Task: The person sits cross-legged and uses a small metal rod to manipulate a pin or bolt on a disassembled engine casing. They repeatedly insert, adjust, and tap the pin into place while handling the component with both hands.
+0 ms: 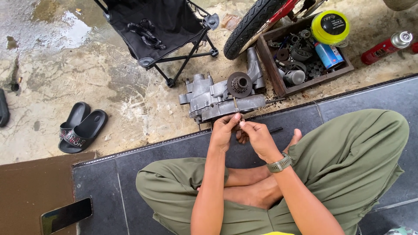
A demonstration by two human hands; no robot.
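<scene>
**Hands on thin rod at engine casing**

A thin grey metal rod (pixel 235 105) stands upright between both hands, its upper end against the grey cast-metal engine casing (pixel 213 99) lying on the wet concrete floor (pixel 87 74). The left hand (pixel 224 130) pinches the rod's lower end with thumb and fingertips closed on it. The right hand (pixel 257 137), a grey wristwatch (pixel 279 164) at its wrist, has its fingertips drawn together touching the same end. A dark round toothed gear disc (pixel 239 84) sits on the casing just above the rod. Beyond it, a brown wooden box of mixed metal parts (pixel 305 56) stands beside a black tyre (pixel 252 24). A black folding stool (pixel 161 28) stands left of the casing; black slippers (pixel 82 127) lie well apart.
</scene>
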